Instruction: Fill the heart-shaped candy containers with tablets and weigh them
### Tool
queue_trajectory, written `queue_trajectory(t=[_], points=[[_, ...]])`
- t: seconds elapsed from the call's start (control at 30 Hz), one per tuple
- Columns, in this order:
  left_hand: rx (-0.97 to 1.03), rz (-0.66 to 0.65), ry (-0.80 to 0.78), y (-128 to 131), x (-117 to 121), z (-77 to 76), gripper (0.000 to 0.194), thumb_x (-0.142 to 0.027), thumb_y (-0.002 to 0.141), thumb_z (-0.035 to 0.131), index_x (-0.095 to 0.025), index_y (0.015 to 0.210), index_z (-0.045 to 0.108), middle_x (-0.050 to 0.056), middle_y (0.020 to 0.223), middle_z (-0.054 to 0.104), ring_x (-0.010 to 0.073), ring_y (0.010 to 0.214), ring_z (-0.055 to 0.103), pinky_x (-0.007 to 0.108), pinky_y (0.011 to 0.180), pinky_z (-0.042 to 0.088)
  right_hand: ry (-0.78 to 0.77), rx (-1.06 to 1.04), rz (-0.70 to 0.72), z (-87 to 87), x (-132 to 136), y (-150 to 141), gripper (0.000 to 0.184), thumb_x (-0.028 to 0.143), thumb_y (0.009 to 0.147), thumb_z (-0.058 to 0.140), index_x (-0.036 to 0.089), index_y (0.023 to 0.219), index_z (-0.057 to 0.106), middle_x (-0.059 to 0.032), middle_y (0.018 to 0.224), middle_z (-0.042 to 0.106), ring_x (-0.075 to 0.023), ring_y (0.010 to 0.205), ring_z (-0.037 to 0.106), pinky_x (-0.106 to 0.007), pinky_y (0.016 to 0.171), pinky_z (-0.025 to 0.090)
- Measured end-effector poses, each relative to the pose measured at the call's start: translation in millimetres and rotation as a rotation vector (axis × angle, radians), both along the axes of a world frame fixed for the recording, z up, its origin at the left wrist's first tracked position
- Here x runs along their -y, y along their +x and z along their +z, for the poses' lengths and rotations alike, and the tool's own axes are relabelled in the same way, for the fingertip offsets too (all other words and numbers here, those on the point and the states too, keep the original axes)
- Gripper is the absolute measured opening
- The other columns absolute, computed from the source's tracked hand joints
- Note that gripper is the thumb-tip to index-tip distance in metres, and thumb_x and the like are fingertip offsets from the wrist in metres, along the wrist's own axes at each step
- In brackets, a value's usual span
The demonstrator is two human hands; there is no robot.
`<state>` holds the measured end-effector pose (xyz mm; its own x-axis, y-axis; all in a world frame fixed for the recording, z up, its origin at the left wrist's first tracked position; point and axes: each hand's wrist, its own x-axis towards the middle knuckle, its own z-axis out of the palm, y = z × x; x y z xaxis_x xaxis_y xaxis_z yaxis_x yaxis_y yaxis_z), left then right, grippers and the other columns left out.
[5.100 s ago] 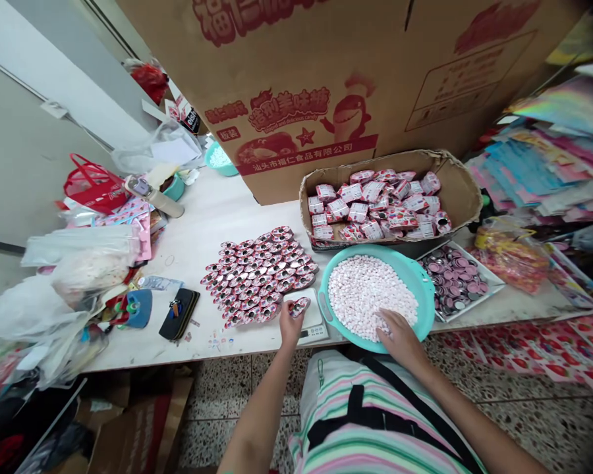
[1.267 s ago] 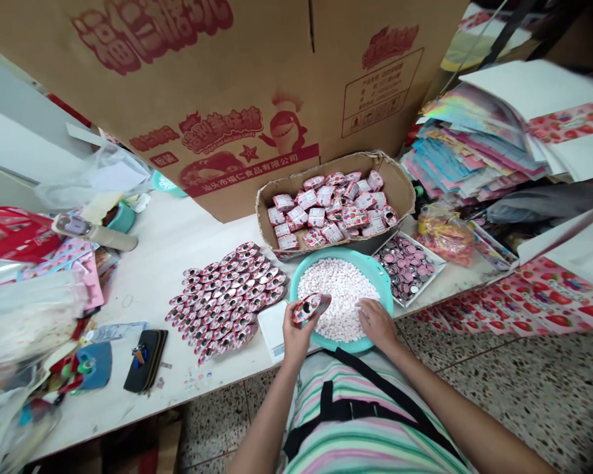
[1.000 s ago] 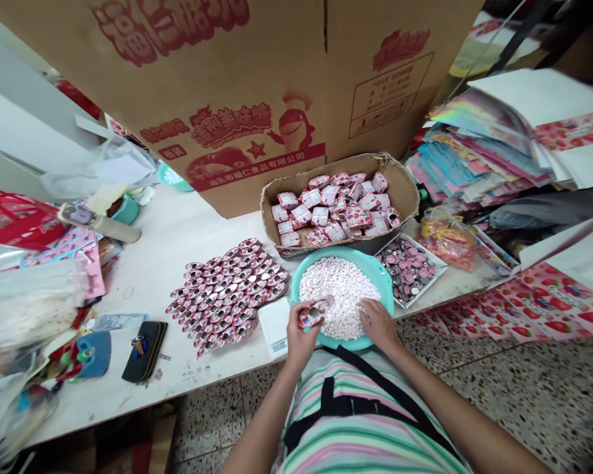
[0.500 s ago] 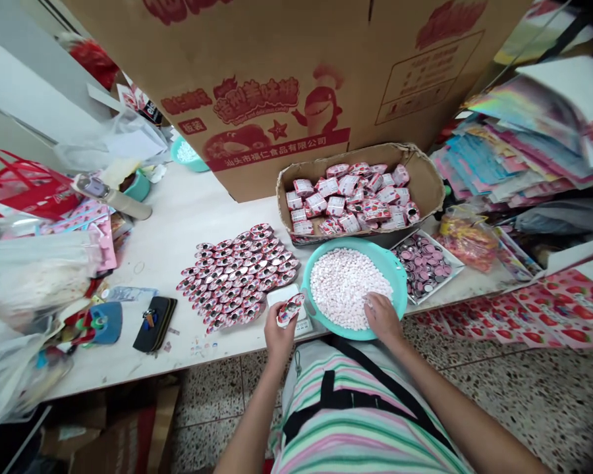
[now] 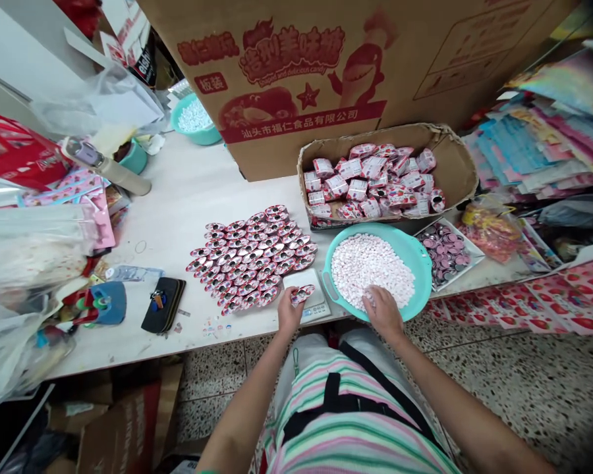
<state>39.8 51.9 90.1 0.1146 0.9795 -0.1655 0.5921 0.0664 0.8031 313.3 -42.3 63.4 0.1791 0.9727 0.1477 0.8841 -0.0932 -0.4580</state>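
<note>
My left hand (image 5: 289,314) pinches a small red and silver shell (image 5: 302,294), with the fingers shut on it, just over a white scale (image 5: 312,280). A soft pinch is best, so the thin shell does not bend. My right hand (image 5: 384,313) sits in a teal bowl (image 5: 426,276) at 1 o'clock, its fingers down in white candies (image 5: 366,273). I cannot tell if they hold any. A pile of shells (image 5: 252,257) lies at 11 o'clock on the white tabletop (image 5: 178,197). A box of pink packs (image 5: 454,164) sits at 1 o'clock, a tray of round discs (image 5: 447,253) sits at 2 o'clock, and a speckled floor (image 5: 499,388) lies below.
</note>
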Motion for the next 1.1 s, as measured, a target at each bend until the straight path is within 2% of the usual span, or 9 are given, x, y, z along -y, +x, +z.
queue_trajectory(t=[0.23, 0.37, 0.5, 0.8, 0.93, 1.1], points=[[-0.032, -0.088, 0.001, 3.9, -14.1, -18.8, 0.036, -0.013, 0.072, 0.06, -0.021, 0.105, 0.052, 0.005, 0.101, 0.063, 0.0198, 0.096, 0.06, 0.034, 0.086, 0.047, -0.018, 0.003, -0.009, -0.5, 1.2, -0.1, 0.034, 0.034, 0.087, 0.044, 0.014, 0.114, 0.052, -0.0149, 0.11, 0.057, -0.0263, 0.105, 0.049, -0.044, 0.093, 0.041], [-0.088, -0.163, 0.076, -4.9, -14.1, -19.5, 0.049, -0.018, 0.07, 0.066, -0.021, 0.116, 0.047, 0.009, 0.113, 0.058, 0.023, 0.109, 0.054, 0.04, 0.095, 0.043, 0.011, 0.0, -0.017, -4.9, 2.1, 1.4, 0.035, 0.034, 0.086, 0.045, 0.014, 0.114, 0.052, -0.0154, 0.11, 0.057, -0.0265, 0.106, 0.048, -0.045, 0.092, 0.041], [-0.138, -0.154, 0.159, -26.1, -1.5, -13.1, 0.059, -0.026, 0.071, 0.068, -0.021, 0.124, 0.041, 0.011, 0.122, 0.052, 0.0259, 0.118, 0.047, 0.045, 0.101, 0.038, 0.025, -0.013, -0.012, -6.1, 2.2, 1.7, 0.034, 0.032, 0.086, 0.045, 0.014, 0.114, 0.052, -0.0148, 0.109, 0.057, -0.0261, 0.106, 0.049, -0.044, 0.092, 0.042], [-0.19, -0.037, 0.111, -77.1, 48.7, -4.5, 0.044, -0.032, 0.075, 0.062, -0.02, 0.116, 0.048, 0.009, 0.112, 0.057, 0.025, 0.108, 0.053, 0.044, 0.096, 0.042, 0.023, -0.014, -0.026, -4.6, 2.8, 0.8, 0.032, 0.032, 0.086, 0.044, 0.014, 0.111, 0.053, -0.0144, 0.107, 0.058, -0.0258, 0.104, 0.05, -0.044, 0.092, 0.042], [-0.207, -0.029, 0.093, -83.3, 57.7, -2.9, 0.038, -0.032, 0.076, 0.061, -0.02, 0.11, 0.051, 0.009, 0.107, 0.059, 0.0247, 0.105, 0.055, 0.044, 0.095, 0.043, 0.03, -0.011, -0.023, -4.5, 2.2, 0.3, 0.031, 0.032, 0.087, 0.043, 0.013, 0.109, 0.054, -0.0146, 0.105, 0.058, -0.0254, 0.103, 0.05, -0.043, 0.092, 0.042], [-0.199, -0.059, 0.082, -80.0, 57.3, -4.5, 0.035, -0.031, 0.076, 0.061, -0.019, 0.107, 0.052, 0.009, 0.106, 0.06, 0.0247, 0.105, 0.054, 0.044, 0.094, 0.043, 0.018, -0.023, -0.035, -4.4, 1.7, -0.2, 0.032, 0.034, 0.088, 0.041, 0.015, 0.11, 0.054, -0.0145, 0.104, 0.058, -0.026, 0.102, 0.05, -0.044, 0.09, 0.041]])
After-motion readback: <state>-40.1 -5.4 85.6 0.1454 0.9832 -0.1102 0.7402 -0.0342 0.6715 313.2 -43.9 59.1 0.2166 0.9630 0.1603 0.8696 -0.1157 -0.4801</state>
